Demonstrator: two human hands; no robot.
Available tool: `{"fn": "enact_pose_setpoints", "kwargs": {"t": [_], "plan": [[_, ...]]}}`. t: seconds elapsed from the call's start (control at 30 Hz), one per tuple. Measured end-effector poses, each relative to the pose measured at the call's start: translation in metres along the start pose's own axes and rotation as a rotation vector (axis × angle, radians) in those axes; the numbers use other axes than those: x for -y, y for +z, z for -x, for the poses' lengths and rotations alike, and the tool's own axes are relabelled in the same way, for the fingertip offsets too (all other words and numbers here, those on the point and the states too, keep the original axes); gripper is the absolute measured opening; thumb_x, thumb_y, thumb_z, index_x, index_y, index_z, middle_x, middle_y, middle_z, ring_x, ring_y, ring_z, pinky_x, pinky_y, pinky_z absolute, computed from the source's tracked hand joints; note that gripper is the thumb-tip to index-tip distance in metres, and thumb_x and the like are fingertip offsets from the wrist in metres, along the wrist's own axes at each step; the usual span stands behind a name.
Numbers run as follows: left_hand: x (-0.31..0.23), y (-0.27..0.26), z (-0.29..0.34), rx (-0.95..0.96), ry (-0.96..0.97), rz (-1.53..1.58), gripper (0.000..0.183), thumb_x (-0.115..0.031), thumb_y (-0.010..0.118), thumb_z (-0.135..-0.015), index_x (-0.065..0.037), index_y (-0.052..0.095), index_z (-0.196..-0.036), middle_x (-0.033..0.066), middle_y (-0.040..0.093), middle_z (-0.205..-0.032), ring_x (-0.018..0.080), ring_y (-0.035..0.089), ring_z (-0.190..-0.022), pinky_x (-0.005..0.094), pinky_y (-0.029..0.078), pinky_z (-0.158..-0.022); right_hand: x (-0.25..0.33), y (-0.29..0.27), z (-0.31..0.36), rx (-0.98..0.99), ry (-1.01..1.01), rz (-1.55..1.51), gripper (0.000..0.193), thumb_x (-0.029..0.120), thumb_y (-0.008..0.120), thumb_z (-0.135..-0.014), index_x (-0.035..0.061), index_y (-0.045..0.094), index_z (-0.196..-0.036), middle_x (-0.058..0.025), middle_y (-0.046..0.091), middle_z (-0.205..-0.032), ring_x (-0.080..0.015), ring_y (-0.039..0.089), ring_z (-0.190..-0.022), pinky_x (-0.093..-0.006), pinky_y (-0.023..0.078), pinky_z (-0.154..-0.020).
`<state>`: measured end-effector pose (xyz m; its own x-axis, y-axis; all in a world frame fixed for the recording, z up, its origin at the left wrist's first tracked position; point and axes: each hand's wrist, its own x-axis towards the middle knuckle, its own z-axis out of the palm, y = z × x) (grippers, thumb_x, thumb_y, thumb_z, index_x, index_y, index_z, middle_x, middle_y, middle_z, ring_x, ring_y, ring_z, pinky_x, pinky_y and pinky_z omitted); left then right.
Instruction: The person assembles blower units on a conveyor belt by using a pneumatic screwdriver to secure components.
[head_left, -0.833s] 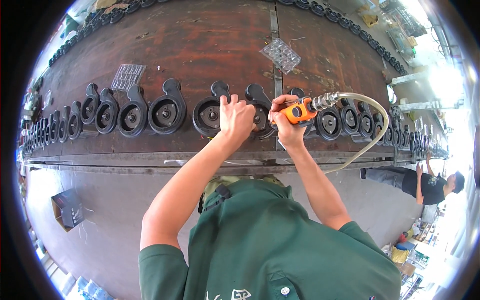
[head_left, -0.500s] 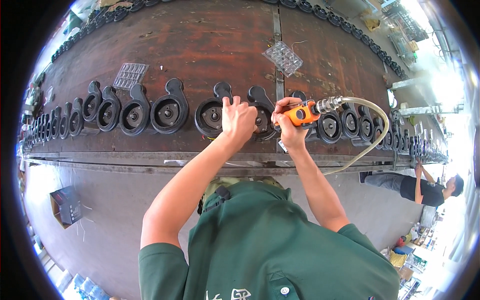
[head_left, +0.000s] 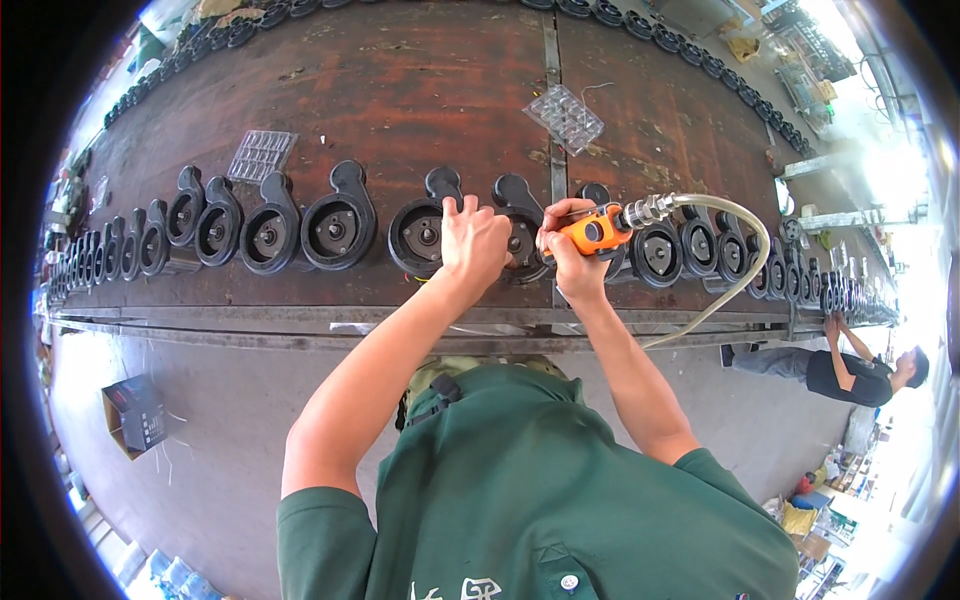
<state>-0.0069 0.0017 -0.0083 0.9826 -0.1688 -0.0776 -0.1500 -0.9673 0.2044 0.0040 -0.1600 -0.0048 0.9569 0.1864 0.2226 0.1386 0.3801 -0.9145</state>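
Note:
Against the left rim of a round black housing (head_left: 518, 195) is my left hand (head_left: 474, 240), its fingers curled and a fingertip reaching into the housing. What those fingers pinch, if anything, is hidden. My right hand (head_left: 572, 250) grips an orange air-powered tool (head_left: 597, 231), held sideways with its working end toward the same housing. From the tool's metal coupling (head_left: 648, 210) a clear air hose (head_left: 757, 240) loops down to the right. Just left of my left hand lies another black housing (head_left: 416, 238) with a metal hub and a bit of coloured wire at its lower edge.
More black housings (head_left: 338, 228) line the table's near edge on both sides. Clear plastic trays (head_left: 565, 118) lie on the worn reddish-brown table (head_left: 420, 90). Another row of housings runs along the far edge. A co-worker (head_left: 850, 372) stands far right; a dark carton (head_left: 135, 415) sits on the floor.
My right hand and the orange tool have shifted slightly left. My left hand stays nearly in place.

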Motion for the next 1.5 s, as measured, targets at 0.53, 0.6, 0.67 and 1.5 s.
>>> {"fn": "enact_pose_setpoints", "kwargs": {"t": [0.53, 0.6, 0.67, 1.5], "plan": [[0.001, 0.005, 0.002, -0.115, 0.018, 0.051, 0.033, -0.039, 0.088, -0.064, -0.013, 0.078, -0.081, 0.0056, 0.072, -0.085, 0.0260, 0.061, -0.104, 0.0460, 0.040, -0.096, 0.008, -0.005, 0.000, -0.038, -0.034, 0.017, 0.028, -0.010, 0.052, -0.083, 0.0005, 0.055, -0.109, -0.0100, 0.059, -0.092, -0.0153, 0.057, -0.070, -0.0313, 0.051, -0.067], [0.001, 0.006, 0.003, -0.116, 0.017, 0.050, 0.033, -0.040, 0.088, -0.064, -0.013, 0.078, -0.081, 0.0053, 0.072, -0.085, 0.0258, 0.061, -0.104, 0.0459, 0.040, -0.096, 0.007, -0.003, -0.001, -0.031, -0.037, -0.005, 0.028, -0.010, 0.052, -0.083, 0.0007, 0.055, -0.109, -0.0099, 0.059, -0.092, -0.0152, 0.057, -0.070, -0.0313, 0.051, -0.067], [0.001, 0.006, 0.002, -0.110, 0.021, 0.039, 0.034, -0.040, 0.088, -0.064, -0.013, 0.078, -0.081, 0.0051, 0.072, -0.085, 0.0256, 0.061, -0.104, 0.0458, 0.039, -0.096, 0.007, -0.003, -0.003, -0.030, -0.036, -0.010, 0.029, -0.010, 0.053, -0.083, 0.0008, 0.055, -0.109, -0.0098, 0.059, -0.092, -0.0151, 0.057, -0.070, -0.0312, 0.051, -0.067], [0.000, 0.003, 0.002, -0.093, 0.010, 0.045, 0.027, -0.035, 0.088, -0.065, -0.014, 0.078, -0.078, 0.0047, 0.073, -0.083, 0.0248, 0.062, -0.103, 0.0443, 0.040, -0.095, -0.005, 0.000, 0.005, 0.081, -0.062, 0.174, 0.028, -0.010, 0.062, -0.082, 0.0006, 0.059, -0.108, -0.0060, 0.064, -0.092, -0.0108, 0.062, -0.082, -0.0253, 0.053, -0.070]]}}
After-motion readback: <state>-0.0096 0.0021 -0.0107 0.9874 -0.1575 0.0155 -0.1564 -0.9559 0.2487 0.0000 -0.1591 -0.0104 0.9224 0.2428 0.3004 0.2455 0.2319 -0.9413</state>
